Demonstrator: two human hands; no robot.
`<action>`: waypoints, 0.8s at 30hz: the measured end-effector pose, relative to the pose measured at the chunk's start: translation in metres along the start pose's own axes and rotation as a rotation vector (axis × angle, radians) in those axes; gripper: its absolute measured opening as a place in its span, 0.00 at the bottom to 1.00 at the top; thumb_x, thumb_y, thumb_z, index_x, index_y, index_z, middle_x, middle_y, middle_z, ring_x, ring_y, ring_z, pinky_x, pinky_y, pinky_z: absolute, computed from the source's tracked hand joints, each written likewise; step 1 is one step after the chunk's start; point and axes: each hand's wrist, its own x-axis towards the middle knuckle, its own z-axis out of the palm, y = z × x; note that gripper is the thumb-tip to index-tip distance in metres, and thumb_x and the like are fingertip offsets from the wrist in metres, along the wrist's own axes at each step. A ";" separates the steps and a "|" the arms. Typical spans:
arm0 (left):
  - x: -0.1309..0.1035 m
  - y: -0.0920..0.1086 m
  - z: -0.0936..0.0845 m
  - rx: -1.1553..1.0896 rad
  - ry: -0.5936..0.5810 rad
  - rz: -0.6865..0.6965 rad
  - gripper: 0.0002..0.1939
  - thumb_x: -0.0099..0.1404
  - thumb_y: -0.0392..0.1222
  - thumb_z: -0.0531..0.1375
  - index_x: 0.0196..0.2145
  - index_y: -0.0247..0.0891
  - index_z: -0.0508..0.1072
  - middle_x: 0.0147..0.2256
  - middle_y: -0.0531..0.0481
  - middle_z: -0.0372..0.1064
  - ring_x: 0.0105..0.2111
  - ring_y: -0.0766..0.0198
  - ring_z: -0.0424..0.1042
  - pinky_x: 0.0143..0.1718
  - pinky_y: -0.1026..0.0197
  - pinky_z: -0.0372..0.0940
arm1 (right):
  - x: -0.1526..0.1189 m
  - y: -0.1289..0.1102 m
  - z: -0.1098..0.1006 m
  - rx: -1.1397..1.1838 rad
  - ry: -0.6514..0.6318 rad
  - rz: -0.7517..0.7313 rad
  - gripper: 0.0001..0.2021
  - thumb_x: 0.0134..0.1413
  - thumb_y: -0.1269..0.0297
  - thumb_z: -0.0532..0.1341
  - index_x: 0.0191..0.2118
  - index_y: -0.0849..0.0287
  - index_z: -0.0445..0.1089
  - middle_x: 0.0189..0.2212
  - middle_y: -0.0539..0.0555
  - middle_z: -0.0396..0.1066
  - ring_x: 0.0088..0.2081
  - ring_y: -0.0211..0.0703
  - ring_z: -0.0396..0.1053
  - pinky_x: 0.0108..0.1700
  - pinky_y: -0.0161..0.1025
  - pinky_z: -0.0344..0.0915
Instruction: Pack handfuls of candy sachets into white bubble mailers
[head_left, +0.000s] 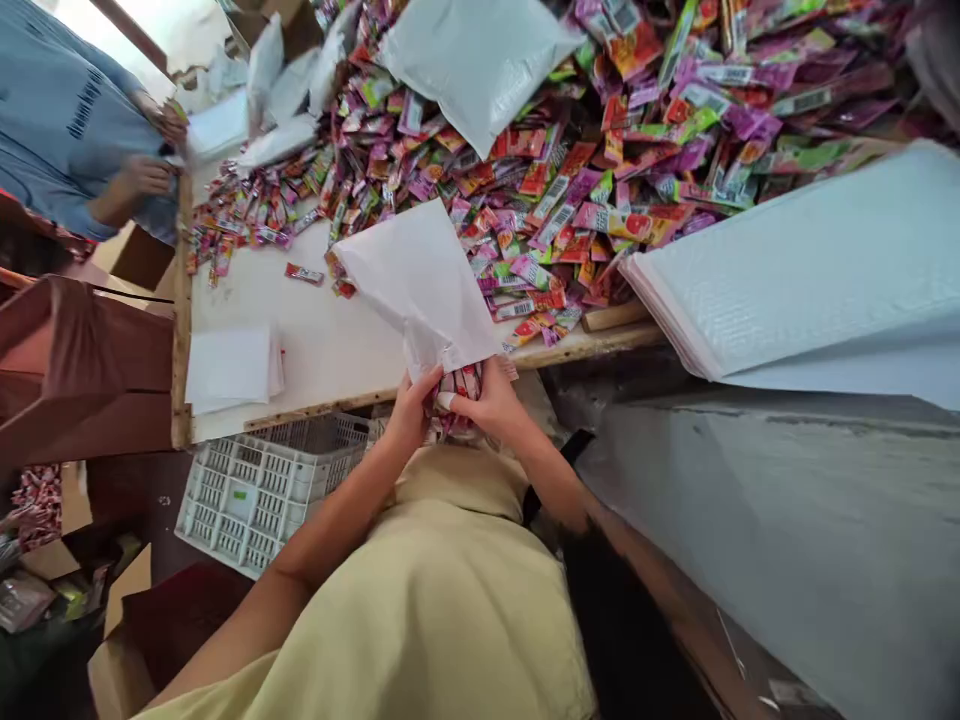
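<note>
At the table's front edge, my left hand (411,408) is closed on the mouth of a white mailer bag (424,275) and the near side of a bunch of small packets (457,390). My right hand (495,402) is closed round the right side of that same bunch, its thumb across the packets. The bag lies beyond both hands, pointing away over the table, with the packets at its near end. Past it spreads a large heap of colourful stick packets (555,190). How far the packets sit inside the bag is hidden by my fingers.
A stack of padded mailers (795,260) lies at the right, white sheets or bags (229,368) at the table's left corner. A filled white bag (480,60) rests on the heap. A white crate (262,490) stands below; another person (82,120) works at upper left.
</note>
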 end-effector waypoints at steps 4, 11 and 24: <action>-0.005 -0.024 0.006 -0.060 -0.001 -0.133 0.29 0.46 0.53 0.71 0.43 0.35 0.75 0.42 0.46 0.77 0.47 0.52 0.74 0.50 0.55 0.67 | -0.016 0.017 -0.010 -0.016 0.064 0.099 0.35 0.41 0.55 0.66 0.56 0.59 0.57 0.54 0.62 0.65 0.57 0.53 0.63 0.60 0.49 0.60; 0.001 -0.021 0.002 0.095 -0.042 -0.184 0.29 0.37 0.44 0.77 0.38 0.33 0.77 0.35 0.46 0.77 0.36 0.57 0.75 0.44 0.56 0.67 | -0.015 0.007 -0.012 -0.201 -0.107 0.103 0.31 0.41 0.61 0.64 0.55 0.61 0.62 0.49 0.61 0.69 0.52 0.54 0.66 0.55 0.49 0.65; 0.016 -0.032 0.003 -0.080 0.230 -0.207 0.25 0.35 0.38 0.72 0.34 0.32 0.76 0.36 0.45 0.77 0.40 0.52 0.76 0.46 0.53 0.69 | -0.025 -0.002 -0.040 0.234 -0.213 0.226 0.23 0.49 0.49 0.64 0.46 0.59 0.67 0.40 0.53 0.72 0.41 0.45 0.70 0.45 0.44 0.71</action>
